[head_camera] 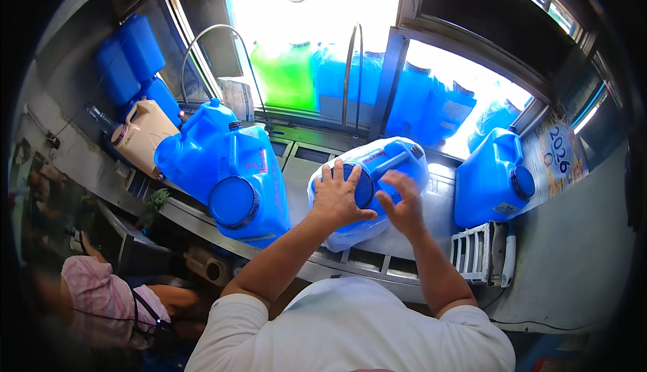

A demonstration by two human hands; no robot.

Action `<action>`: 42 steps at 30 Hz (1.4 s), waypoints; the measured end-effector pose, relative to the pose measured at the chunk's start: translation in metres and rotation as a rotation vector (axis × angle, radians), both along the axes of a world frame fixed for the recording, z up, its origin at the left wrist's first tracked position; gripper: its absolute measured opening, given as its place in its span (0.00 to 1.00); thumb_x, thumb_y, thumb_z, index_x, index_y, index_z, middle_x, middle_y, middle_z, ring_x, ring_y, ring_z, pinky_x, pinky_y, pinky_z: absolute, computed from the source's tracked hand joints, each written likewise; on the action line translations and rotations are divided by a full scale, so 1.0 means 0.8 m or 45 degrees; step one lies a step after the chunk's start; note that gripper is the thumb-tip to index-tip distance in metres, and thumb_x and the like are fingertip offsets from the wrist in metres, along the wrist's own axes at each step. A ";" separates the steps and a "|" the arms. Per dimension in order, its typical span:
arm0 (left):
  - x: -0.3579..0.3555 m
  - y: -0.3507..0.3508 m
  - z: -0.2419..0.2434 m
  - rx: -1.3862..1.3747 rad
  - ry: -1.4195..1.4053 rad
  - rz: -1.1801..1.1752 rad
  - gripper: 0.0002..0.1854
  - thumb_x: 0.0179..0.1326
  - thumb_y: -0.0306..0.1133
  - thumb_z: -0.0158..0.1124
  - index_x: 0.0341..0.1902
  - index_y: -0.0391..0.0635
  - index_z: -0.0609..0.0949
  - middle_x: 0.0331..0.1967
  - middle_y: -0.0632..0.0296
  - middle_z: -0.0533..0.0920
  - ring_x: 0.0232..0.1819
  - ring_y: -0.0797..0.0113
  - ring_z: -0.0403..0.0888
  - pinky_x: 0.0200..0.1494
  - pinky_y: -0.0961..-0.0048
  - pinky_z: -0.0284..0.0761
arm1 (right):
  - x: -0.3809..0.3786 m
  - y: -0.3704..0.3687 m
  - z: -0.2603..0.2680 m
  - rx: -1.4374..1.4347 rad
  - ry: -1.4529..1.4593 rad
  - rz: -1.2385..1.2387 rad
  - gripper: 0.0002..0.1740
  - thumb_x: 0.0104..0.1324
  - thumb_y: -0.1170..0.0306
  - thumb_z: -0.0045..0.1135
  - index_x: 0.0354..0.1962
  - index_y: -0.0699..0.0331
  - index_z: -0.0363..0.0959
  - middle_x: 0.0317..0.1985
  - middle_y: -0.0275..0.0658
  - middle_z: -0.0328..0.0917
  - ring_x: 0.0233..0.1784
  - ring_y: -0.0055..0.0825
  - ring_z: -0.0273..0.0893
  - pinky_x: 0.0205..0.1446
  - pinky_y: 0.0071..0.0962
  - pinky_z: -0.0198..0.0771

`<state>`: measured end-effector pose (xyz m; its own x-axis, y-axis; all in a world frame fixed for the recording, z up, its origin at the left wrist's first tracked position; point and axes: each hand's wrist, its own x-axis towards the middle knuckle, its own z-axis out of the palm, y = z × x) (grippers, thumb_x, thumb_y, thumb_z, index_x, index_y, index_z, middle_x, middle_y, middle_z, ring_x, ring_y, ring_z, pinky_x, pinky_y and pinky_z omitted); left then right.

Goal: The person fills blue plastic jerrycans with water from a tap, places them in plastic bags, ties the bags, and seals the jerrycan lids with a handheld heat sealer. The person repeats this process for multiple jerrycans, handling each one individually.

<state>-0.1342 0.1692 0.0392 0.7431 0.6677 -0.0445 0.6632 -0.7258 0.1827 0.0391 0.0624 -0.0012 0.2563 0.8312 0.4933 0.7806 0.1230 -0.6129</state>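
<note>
In front of me a blue plastic water jug [371, 157] stands on the metal counter, with a clear plastic bag [339, 240] around it. Its wide dark blue cap [366, 187] faces up towards me. Spread fingers of my left hand [337, 194] lie over the left part of that cap. My right hand [404, 201], slightly blurred, is beside the cap near the jug's handle [397, 160], fingers apart and nothing held. Whether it touches the jug I cannot tell. A small dark cap [416, 151] sits at the jug's far end.
Left on the counter stand a capped blue jug [275, 190], another blue jug [199, 154] and a beige jug [144, 137]. A blue jug [485, 180] is at right, above a white rack [470, 253]. Curved metal spouts [349, 79] rise behind. A person [108, 296] is at lower left.
</note>
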 end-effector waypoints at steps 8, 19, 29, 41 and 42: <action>-0.016 0.066 0.023 0.012 0.020 -0.524 0.64 0.36 0.59 0.79 0.79 0.58 0.58 0.74 0.43 0.58 0.74 0.35 0.55 0.72 0.45 0.59 | 0.130 0.107 0.010 -0.127 -0.224 -0.339 0.27 0.61 0.52 0.64 0.53 0.58 0.79 0.62 0.49 0.73 0.70 0.45 0.66 0.74 0.49 0.55; 0.004 0.047 0.017 0.002 0.092 -0.401 0.59 0.37 0.60 0.78 0.77 0.60 0.63 0.74 0.45 0.60 0.73 0.37 0.58 0.70 0.44 0.60 | 0.142 0.123 -0.018 -0.152 -0.102 -0.228 0.22 0.62 0.53 0.59 0.47 0.58 0.83 0.51 0.43 0.82 0.58 0.43 0.78 0.65 0.42 0.67; 0.017 0.012 0.006 0.013 0.082 0.058 0.63 0.39 0.73 0.71 0.78 0.55 0.61 0.72 0.42 0.61 0.74 0.33 0.54 0.70 0.40 0.57 | 0.138 0.116 -0.014 -0.124 -0.095 -0.255 0.22 0.61 0.54 0.60 0.47 0.59 0.83 0.50 0.43 0.83 0.57 0.44 0.77 0.65 0.42 0.67; 0.010 0.023 0.006 0.176 0.082 -0.233 0.58 0.40 0.65 0.73 0.77 0.62 0.62 0.73 0.42 0.59 0.73 0.35 0.56 0.70 0.38 0.55 | 0.136 0.117 -0.015 -0.127 -0.082 -0.271 0.22 0.62 0.54 0.59 0.48 0.59 0.83 0.50 0.42 0.82 0.57 0.44 0.77 0.65 0.42 0.66; 0.013 0.017 0.003 0.117 0.117 -0.107 0.58 0.40 0.66 0.73 0.77 0.62 0.62 0.73 0.42 0.59 0.73 0.35 0.56 0.70 0.38 0.55 | 0.136 0.117 -0.015 -0.138 -0.093 -0.274 0.22 0.62 0.54 0.59 0.48 0.59 0.83 0.51 0.42 0.82 0.58 0.44 0.77 0.65 0.42 0.66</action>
